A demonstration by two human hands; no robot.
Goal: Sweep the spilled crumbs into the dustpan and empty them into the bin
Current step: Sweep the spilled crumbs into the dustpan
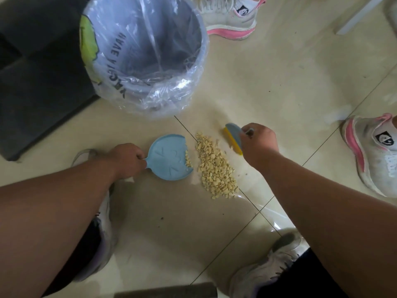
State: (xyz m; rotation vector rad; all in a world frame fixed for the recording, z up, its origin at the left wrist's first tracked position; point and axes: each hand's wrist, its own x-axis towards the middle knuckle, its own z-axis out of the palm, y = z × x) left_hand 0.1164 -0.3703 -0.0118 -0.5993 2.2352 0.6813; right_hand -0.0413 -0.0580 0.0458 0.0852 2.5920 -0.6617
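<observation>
A pile of pale yellow crumbs point(216, 166) lies on the tiled floor in a long strip. My left hand point(126, 161) grips the handle of a small blue dustpan point(168, 157), which rests flat on the floor just left of the pile. A few crumbs sit on the pan's right lip. My right hand point(257, 140) holds a small blue brush with yellow bristles point(233, 137), bristles on the floor just right of the pile's far end. The grey bin point(197, 48), lined with a clear plastic bag, stands behind the dustpan, open at the top.
A dark cabinet or seat point(38, 78) stands left of the bin. Another person's white-and-pink shoes are at the top point(234, 18) and the right edge point(371, 151). My own shoes point(268, 274) are near the bottom. A white furniture leg point(361, 15) is at top right.
</observation>
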